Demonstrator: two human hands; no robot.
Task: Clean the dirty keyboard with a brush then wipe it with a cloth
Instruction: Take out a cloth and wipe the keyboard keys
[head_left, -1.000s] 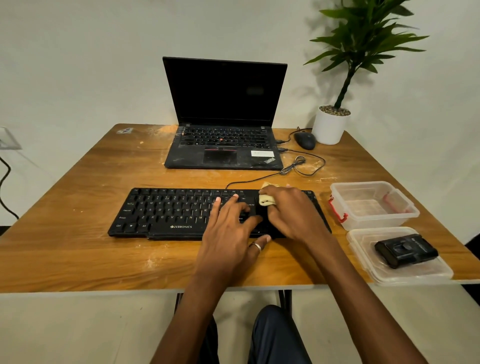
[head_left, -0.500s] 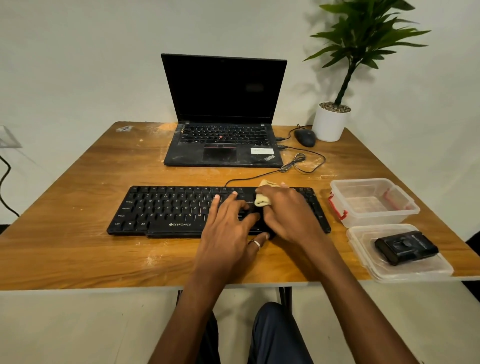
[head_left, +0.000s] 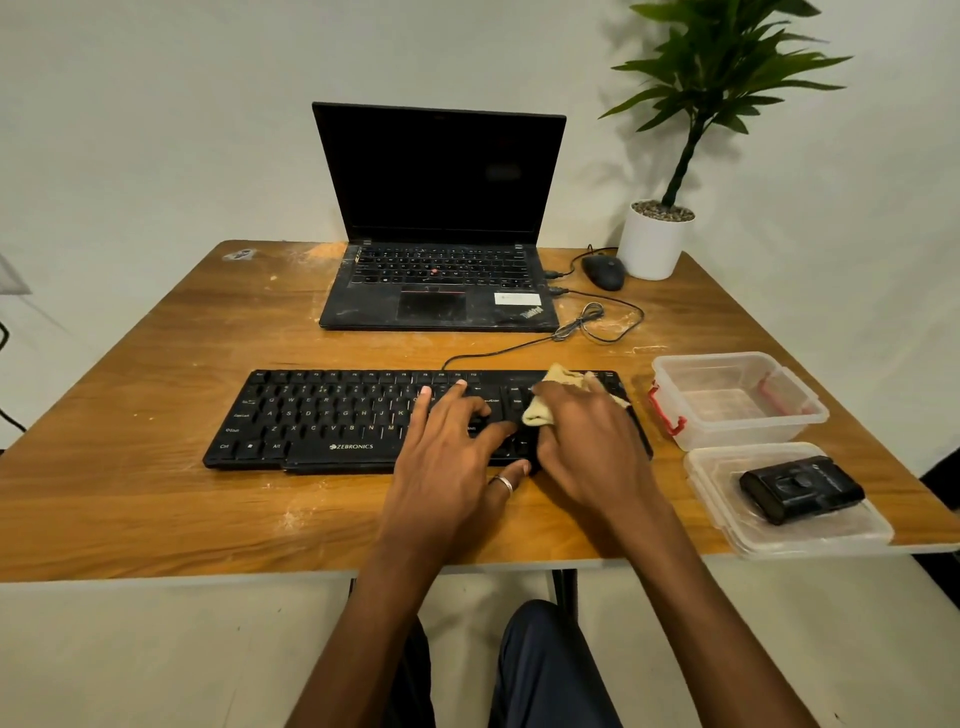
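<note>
A black Zebronics keyboard (head_left: 322, 415) lies across the middle of the wooden table (head_left: 156, 509). My left hand (head_left: 452, 457) rests flat on its right-centre keys with fingers spread straight, a ring on one finger. My right hand (head_left: 587, 447) presses a folded pale yellow cloth (head_left: 556, 387) onto the keyboard's right end, over the navigation and number keys; most of the cloth is hidden under the hand. A black brush-like tool (head_left: 802, 488) lies on a plastic lid at the right.
A dusty open laptop (head_left: 441, 280) stands behind the keyboard, with a mouse (head_left: 602, 273), a coiled cable (head_left: 587, 322) and a potted plant (head_left: 654, 239) at the back right. A clear plastic box (head_left: 737, 400) and its lid (head_left: 800, 535) sit at the right edge.
My right hand has slid the cloth a little to the right along the keyboard. My left hand stays pressed on the keys.
</note>
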